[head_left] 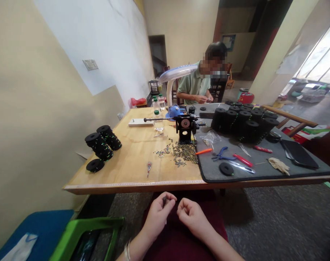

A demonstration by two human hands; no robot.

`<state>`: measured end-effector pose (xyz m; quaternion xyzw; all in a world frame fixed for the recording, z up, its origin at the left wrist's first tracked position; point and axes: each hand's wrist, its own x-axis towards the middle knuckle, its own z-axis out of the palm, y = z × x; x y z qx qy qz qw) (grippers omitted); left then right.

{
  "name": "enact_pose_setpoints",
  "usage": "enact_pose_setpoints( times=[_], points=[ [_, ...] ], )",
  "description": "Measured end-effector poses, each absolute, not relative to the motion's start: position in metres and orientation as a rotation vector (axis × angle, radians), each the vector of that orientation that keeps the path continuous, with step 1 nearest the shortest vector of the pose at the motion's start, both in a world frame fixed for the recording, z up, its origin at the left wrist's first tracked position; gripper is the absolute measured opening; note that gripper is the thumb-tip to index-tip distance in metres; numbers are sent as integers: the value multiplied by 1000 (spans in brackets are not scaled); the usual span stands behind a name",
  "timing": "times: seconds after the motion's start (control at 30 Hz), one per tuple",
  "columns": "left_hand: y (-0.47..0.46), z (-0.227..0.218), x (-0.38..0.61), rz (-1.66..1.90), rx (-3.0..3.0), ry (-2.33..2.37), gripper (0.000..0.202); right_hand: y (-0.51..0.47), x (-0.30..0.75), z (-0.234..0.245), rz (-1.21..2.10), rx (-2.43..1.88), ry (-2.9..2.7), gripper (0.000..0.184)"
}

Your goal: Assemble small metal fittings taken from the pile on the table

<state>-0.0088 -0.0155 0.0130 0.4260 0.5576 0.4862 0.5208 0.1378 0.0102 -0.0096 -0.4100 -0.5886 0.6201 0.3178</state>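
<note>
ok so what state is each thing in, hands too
Left hand, fingers curled around a small dark piece
Right hand, curled, contents unclear
Black spools, mostly stacked
Front bottle, upright, green cap on
Blue pliers, lying flat, handles spread
Desk lamp, upright, head bent over, lit or not unclear
Pale glove, crumpled

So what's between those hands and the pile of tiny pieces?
Head view: ahead of the left hand and right hand come the table's edge, a ruler-like strip, then bare wood before the pile.
</note>
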Motion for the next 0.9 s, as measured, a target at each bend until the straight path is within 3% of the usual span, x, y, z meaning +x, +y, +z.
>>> enact_pose_setpoints(
  times=[0.27,0.47,0.57,0.9],
  points=[
    [-11,6,-22,1299,890,1410,27,10,141,-16,1682,-1088,-1398,9],
    [-14,6,-21,1057,900,1391,21,8,140,-3,1877,-1055,-1139,24],
    [-14,12,-16,956,870,1303,28,8,140,1,1900,-1047,-1153,30],
    [-9,17,-16,1055,968,1347,30,13,144,-3,1953,-995,-1190,52]
  ],
)
